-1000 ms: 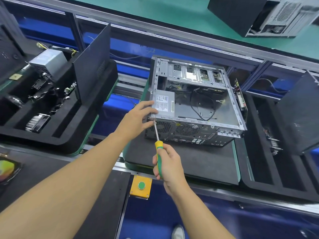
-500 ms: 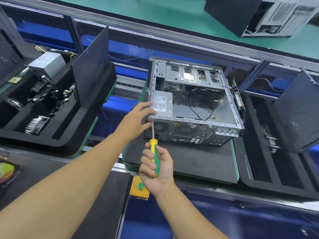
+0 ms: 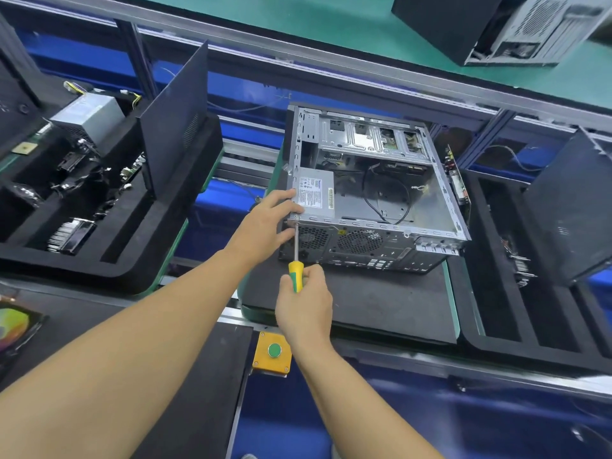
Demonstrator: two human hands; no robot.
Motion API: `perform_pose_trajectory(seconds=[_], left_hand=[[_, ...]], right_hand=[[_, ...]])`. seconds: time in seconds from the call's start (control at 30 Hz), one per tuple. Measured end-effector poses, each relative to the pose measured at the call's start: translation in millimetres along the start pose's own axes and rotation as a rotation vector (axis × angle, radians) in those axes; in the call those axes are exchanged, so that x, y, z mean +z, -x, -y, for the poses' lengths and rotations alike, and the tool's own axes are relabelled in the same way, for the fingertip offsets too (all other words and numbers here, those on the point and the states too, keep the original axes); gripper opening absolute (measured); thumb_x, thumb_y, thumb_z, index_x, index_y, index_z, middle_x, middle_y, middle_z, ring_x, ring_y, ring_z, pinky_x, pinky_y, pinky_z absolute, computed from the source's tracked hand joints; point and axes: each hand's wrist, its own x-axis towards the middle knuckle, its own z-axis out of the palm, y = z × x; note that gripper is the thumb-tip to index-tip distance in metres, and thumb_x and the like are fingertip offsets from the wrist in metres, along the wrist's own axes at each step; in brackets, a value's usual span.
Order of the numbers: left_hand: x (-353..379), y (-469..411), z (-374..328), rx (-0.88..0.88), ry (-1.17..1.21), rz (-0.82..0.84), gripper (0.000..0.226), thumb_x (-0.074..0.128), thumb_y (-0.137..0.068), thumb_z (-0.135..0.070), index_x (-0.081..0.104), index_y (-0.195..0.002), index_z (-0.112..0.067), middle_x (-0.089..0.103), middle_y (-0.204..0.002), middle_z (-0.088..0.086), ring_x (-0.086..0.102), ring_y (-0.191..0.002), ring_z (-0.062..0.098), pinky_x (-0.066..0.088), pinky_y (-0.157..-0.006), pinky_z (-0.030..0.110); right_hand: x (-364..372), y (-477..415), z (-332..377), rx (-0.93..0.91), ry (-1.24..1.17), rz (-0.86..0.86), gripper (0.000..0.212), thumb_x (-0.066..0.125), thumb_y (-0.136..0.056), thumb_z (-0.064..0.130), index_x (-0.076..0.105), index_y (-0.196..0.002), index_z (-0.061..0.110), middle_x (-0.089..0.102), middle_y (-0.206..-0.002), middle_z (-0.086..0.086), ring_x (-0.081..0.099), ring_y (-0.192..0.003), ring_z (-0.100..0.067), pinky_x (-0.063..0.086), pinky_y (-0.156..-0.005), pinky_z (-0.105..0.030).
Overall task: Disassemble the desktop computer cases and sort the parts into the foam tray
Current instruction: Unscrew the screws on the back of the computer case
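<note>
An open silver computer case [image 3: 427,197] lies on its side on a black mat [image 3: 381,303]. A grey power supply [image 3: 316,197] sits in its near left corner. My left hand [image 3: 268,223] grips that corner of the case, fingers on the top edge. My right hand [image 3: 304,304] holds a yellow-green screwdriver [image 3: 295,271], its tip pressed against the case's rear panel just below the top edge. A black foam tray [image 3: 109,256] at left holds a power supply, a side panel and several small parts.
A second foam tray [image 3: 496,309] with an upright side panel [image 3: 569,207] stands at right. A yellow box with a green button [image 3: 273,352] sits at the bench's front edge. Another computer case [image 3: 496,24] lies on the green floor beyond the rail.
My right hand turned on the screwdriver handle and shifted slightly left, bringing the shaft more upright. My left hand stayed on the case corner.
</note>
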Motion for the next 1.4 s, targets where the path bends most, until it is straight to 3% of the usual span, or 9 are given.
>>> perform_pose_trajectory(seconds=[0.1,0.2,0.4,0.53,0.67,0.9,1.0,1.17,1.4], left_hand=[[-1,1,-1,0.004,0.010,0.007,0.040,0.076,-0.084,-0.005,0.065,-0.122,-0.015,0.045,-0.149,0.000,0.058,-0.118,0.023,0.051,-0.099,0.042],[-1,3,-2,-0.002,0.015,0.014,0.041,0.073,-0.086,-0.005,0.063,-0.124,-0.016,0.042,-0.151,-0.002,0.056,-0.122,0.020,0.050,-0.095,0.035],[-7,2,-6,-0.094,0.042,0.111,0.058,0.051,-0.082,0.007,0.057,-0.129,-0.026,0.031,-0.155,-0.016,0.053,-0.113,0.010,0.051,-0.085,0.035],[-11,0,-7,-0.107,0.021,0.153,0.063,0.047,-0.081,0.012,0.055,-0.131,-0.026,0.027,-0.157,-0.015,0.051,-0.124,0.012,0.041,-0.073,0.019],[-10,1,-10,-0.128,0.024,0.159,0.063,0.046,-0.081,0.013,0.053,-0.129,-0.027,0.025,-0.157,-0.015,0.051,-0.125,0.014,0.046,-0.079,0.029],[-11,0,-12,-0.142,0.020,0.172,0.065,0.046,-0.080,0.014,0.053,-0.129,-0.028,0.024,-0.158,-0.015,0.050,-0.126,0.015,0.049,-0.081,0.036],[-9,1,-13,-0.138,0.027,0.151,0.065,0.046,-0.080,0.014,0.053,-0.129,-0.027,0.024,-0.158,-0.015,0.048,-0.129,0.015,0.049,-0.081,0.036],[-8,2,-15,-0.146,0.023,0.148,0.064,0.048,-0.080,0.013,0.052,-0.129,-0.027,0.023,-0.158,-0.016,0.050,-0.124,0.014,0.046,-0.074,0.032],[-8,1,-18,-0.175,0.016,0.182,0.067,0.048,-0.079,0.013,0.050,-0.130,-0.030,0.020,-0.159,-0.018,0.049,-0.096,0.009,0.033,-0.061,0.017]], right_hand=[[-7,-1,-1,0.046,-0.171,0.122,0.013,0.057,-0.097,0.031,0.045,-0.098,0.026,0.058,-0.078,0.002,0.065,-0.059,-0.021,0.058,-0.060,-0.043],[-18,-7,3,0.298,-0.515,0.365,0.009,0.055,-0.097,0.038,0.050,-0.102,0.033,0.051,-0.082,-0.002,0.049,-0.045,-0.014,0.045,-0.041,-0.026],[-43,-14,3,0.554,-0.891,0.789,0.035,0.036,-0.096,0.021,0.058,-0.115,0.000,0.066,-0.085,-0.013,0.055,-0.064,-0.022,0.048,-0.058,-0.033],[-36,-12,-4,0.381,-0.750,0.624,0.006,0.056,-0.099,0.013,0.060,-0.098,0.008,0.063,-0.089,-0.008,0.054,-0.064,-0.018,0.048,-0.057,-0.032],[-26,-13,-7,0.339,-0.497,0.403,0.017,0.068,-0.094,0.016,0.051,-0.100,0.016,0.049,-0.096,-0.004,0.052,-0.078,-0.017,0.052,-0.053,-0.030],[-40,-17,9,0.502,-0.726,0.608,0.031,0.053,-0.096,0.047,0.050,-0.101,0.016,0.053,-0.064,-0.003,0.040,-0.045,-0.016,0.030,-0.038,-0.020],[-51,-18,3,0.519,-0.812,0.694,0.038,0.034,-0.094,0.028,0.058,-0.108,0.001,0.056,-0.070,-0.009,0.046,-0.054,-0.021,0.038,-0.046,-0.026],[-51,-14,-2,0.322,-0.703,0.614,0.004,0.059,-0.099,0.017,0.057,-0.098,0.013,0.061,-0.075,-0.003,0.055,-0.060,-0.015,0.047,-0.057,-0.030],[-41,-13,6,0.505,-0.743,0.541,0.025,0.071,-0.093,0.028,0.049,-0.102,0.018,0.048,-0.081,-0.005,0.046,-0.049,-0.012,0.031,-0.034,-0.018]])
